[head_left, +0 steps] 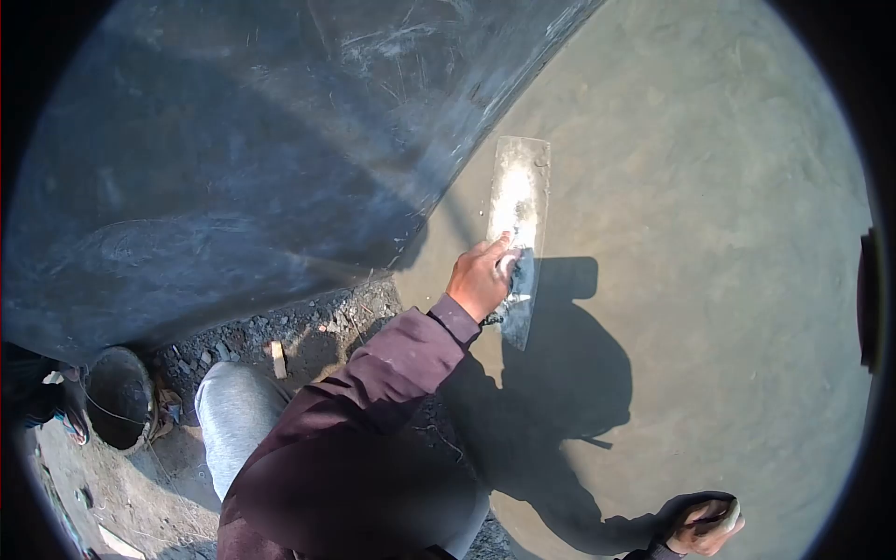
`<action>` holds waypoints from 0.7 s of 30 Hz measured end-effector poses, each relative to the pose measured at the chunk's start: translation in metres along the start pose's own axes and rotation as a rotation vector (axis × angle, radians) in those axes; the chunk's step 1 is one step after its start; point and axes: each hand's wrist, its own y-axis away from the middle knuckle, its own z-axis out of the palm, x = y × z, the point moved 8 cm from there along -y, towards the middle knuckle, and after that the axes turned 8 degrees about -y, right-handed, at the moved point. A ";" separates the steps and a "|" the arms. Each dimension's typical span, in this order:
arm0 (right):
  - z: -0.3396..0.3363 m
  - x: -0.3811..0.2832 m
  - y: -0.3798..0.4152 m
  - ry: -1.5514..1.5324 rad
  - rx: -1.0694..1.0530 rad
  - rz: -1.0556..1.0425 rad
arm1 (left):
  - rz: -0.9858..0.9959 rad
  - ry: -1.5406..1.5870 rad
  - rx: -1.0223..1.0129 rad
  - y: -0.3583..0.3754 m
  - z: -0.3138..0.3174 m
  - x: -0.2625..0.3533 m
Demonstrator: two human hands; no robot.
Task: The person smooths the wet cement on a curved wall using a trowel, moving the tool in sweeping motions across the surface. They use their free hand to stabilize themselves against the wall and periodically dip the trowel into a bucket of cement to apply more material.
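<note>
My left hand point(483, 277), in a purple sleeve, is closed around the handle of a plastering trowel point(516, 187). Its long, flat metal blade shines in the sun and lies against the smooth grey plaster surface point(728, 233), close to the corner with a darker surface. My right hand point(705, 527) is at the lower right, against the same plaster. Its fingers are curled, with a pale edge showing at the fingertips; what it holds, if anything, I cannot make out. Shadows of my head and arm fall across the plaster.
A dark plastered surface point(205, 177) fills the upper left and meets the lighter one along a slanted corner. Rubble point(224, 345) lies along its foot. A bucket point(119, 401) with a wire handle stands at the left, beside another person's foot point(75, 425). My grey-clad knee point(233, 411) is below.
</note>
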 end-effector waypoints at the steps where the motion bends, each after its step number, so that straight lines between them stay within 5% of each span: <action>1: -0.004 0.002 0.002 0.032 0.018 0.005 | 0.130 0.068 -0.005 0.001 0.000 0.029; 3: -0.007 -0.005 -0.004 0.053 0.040 0.012 | 0.066 -0.057 -0.187 0.053 0.026 0.027; 5: -0.007 -0.006 -0.002 0.062 0.050 0.021 | -0.087 0.024 -0.256 0.113 0.036 -0.042; 7: -0.006 -0.005 0.000 0.070 0.053 0.026 | -0.280 -0.051 -0.187 0.088 0.028 -0.079; 8: -0.006 -0.005 -0.001 0.077 0.055 0.019 | -0.241 0.012 -0.057 0.048 0.015 -0.056; 11: -0.003 -0.005 0.000 0.107 0.051 0.040 | 0.043 0.137 -0.105 -0.012 -0.004 0.049; 14: -0.003 -0.001 0.001 0.036 0.084 0.096 | 0.087 -0.056 -0.184 0.058 0.018 0.034; 17: -0.001 0.000 0.002 0.047 0.095 0.095 | -0.065 -0.020 -0.071 0.033 0.014 -0.027; 21: -0.001 -0.005 -0.005 0.019 0.077 0.100 | 0.291 0.044 0.085 -0.088 -0.032 0.095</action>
